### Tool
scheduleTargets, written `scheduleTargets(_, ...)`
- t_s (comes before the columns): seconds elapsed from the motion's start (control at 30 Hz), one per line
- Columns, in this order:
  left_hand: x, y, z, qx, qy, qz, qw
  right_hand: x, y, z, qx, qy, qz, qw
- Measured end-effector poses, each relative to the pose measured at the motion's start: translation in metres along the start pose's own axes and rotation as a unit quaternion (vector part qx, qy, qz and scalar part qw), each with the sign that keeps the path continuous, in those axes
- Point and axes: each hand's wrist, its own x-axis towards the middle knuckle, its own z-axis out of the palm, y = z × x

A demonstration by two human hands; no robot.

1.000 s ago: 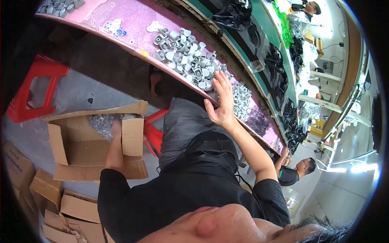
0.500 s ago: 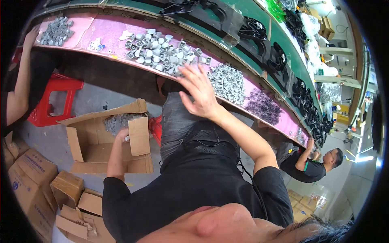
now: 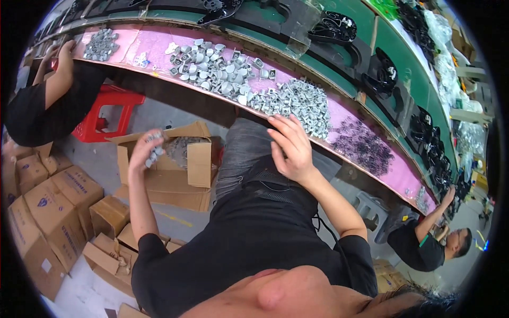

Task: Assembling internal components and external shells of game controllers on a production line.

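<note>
My left hand (image 3: 139, 152) is raised over the left side of an open cardboard box (image 3: 199, 165), its fingers closed round a handful of small grey plastic parts (image 3: 154, 155). More grey parts (image 3: 183, 147) lie inside the box. My right hand (image 3: 292, 151) is at the near edge of the pink-topped bench (image 3: 339, 112), fingers spread and holding nothing. Just beyond it lies a heap of small light-grey parts (image 3: 307, 106). Larger grey knob-like pieces (image 3: 212, 69) are spread to its left, and thin black parts (image 3: 363, 148) to its right.
Black moulded housings (image 3: 333, 27) sit in dark holders on the green line (image 3: 405, 98) behind the bench. At left are a red stool (image 3: 114, 108), a co-worker's arm (image 3: 59, 79) and stacked cartons (image 3: 58, 206). Another person (image 3: 424, 244) works at the right.
My left hand has risen out of the box with a handful of grey parts. My right hand has drawn back from the larger grey pieces to the bench edge. The view has shifted.
</note>
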Motion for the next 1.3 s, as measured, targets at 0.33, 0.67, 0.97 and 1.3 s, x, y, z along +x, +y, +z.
scheduleTargets(0.33,0.068,0.194,0.180,0.479,0.061,0.553,0.679,-0.012,0.008,-0.015,0.013,0.039,-0.012,0.999)
scheduleTargets(0.67,0.062,0.204,0.184,0.630,0.036,0.532,0.565,-0.038,0.039,-0.050,-0.019,0.101,0.076,0.992)
scheduleTargets(0.97,0.061,0.212,0.213,0.638,0.020,0.547,0.542,-0.030,0.049,-0.058,-0.001,0.136,0.074,0.988)
scheduleTargets(1.3,0.105,0.216,0.295,0.668,-0.068,0.409,0.618,-0.050,0.049,-0.065,-0.013,0.155,0.082,0.984)
